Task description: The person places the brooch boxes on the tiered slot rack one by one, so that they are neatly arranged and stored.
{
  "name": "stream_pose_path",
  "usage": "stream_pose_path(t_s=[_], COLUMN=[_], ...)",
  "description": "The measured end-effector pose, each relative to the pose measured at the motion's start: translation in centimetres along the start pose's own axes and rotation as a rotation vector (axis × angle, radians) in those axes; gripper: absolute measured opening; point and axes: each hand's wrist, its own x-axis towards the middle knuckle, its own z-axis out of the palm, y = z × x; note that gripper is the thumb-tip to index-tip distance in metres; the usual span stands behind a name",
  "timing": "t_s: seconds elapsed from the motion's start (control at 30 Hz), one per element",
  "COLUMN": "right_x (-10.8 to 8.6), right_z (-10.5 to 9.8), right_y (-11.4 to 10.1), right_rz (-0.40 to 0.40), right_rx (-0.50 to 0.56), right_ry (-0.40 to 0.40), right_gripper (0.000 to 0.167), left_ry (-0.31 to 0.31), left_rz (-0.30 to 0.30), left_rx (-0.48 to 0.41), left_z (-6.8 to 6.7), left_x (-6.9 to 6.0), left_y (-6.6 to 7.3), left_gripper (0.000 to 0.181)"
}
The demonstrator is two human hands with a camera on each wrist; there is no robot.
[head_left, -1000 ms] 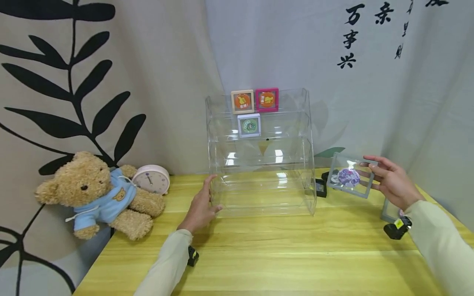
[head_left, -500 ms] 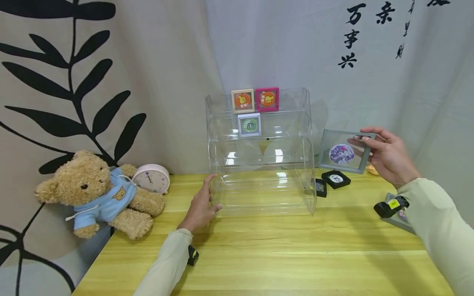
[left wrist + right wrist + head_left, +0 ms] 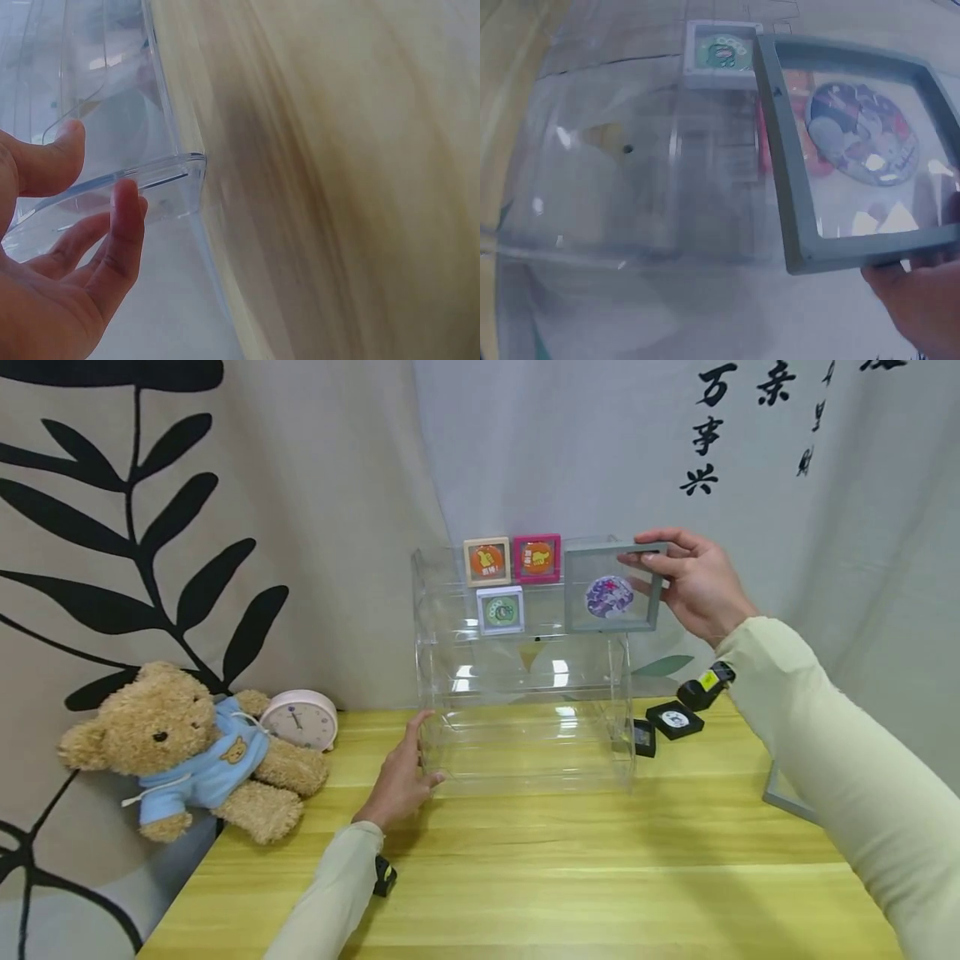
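My right hand (image 3: 701,583) pinches the right side of a grey square display frame (image 3: 576,589). A round purple badge (image 3: 609,597) shows behind its clear window. The frame is held in front of the upper right of a clear, tiered acrylic display stand (image 3: 525,777); in the right wrist view the frame (image 3: 781,169) overlaps the small pink one, and I cannot tell whether it touches a tier. My left hand (image 3: 393,785) grips the stand's lower left side. In the left wrist view, thumb and fingers of the left hand (image 3: 64,292) lie on either side of the clear panel (image 3: 191,169).
On the stand's upper tiers sit a cream frame (image 3: 487,562), a pink frame (image 3: 537,559) and a white frame (image 3: 500,611). Black frames (image 3: 675,720) and another grey frame (image 3: 783,793) lie right. A teddy bear (image 3: 195,752) and a clock (image 3: 302,720) stand left.
My right hand has carried the grey frame up and left, from beside the stand to before its upper right tiers, turning it more upright. The left hand keeps its hold.
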Motion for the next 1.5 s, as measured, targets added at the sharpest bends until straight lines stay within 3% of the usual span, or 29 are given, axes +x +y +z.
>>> stream_pose_path(t_s=[0.27, 0.47, 0.6, 0.83, 1.13, 1.5], right_x=[5.2, 7.1, 7.5, 7.6, 7.1, 7.2], right_z=[4.5, 5.7, 5.3, 3.5, 2.1, 2.8], right_y=[-0.1, 0.9, 1.6, 2.2, 3.6, 5.4], right_rz=[-0.081, -0.074, -0.063, -0.039, 0.079, 0.092], right_rx=[-0.107, -0.262, -0.272, -0.162, -0.371, -0.405], right_ry=[0.096, 0.105, 0.095, 0.057, 0.089, 0.175], right_gripper=[0.027, 0.03, 0.033, 0.034, 0.031, 0.037], left_ry=[-0.006, -0.01, -0.011, -0.005, -0.008, -0.005], left_rz=[-0.004, -0.019, -0.017, -0.012, -0.024, -0.019], left_rx=[-0.014, -0.013, -0.007, -0.003, -0.018, -0.001], left_z=[-0.2, -0.1, 0.0, 0.1, 0.0, 0.0], left_x=[0.0, 0.1, 0.0, 0.1, 0.0, -0.1], left_y=[0.0, 0.0, 0.1, 0.2, 0.1, 0.2], left_gripper=[0.103, 0.104, 0.104, 0.105, 0.105, 0.105])
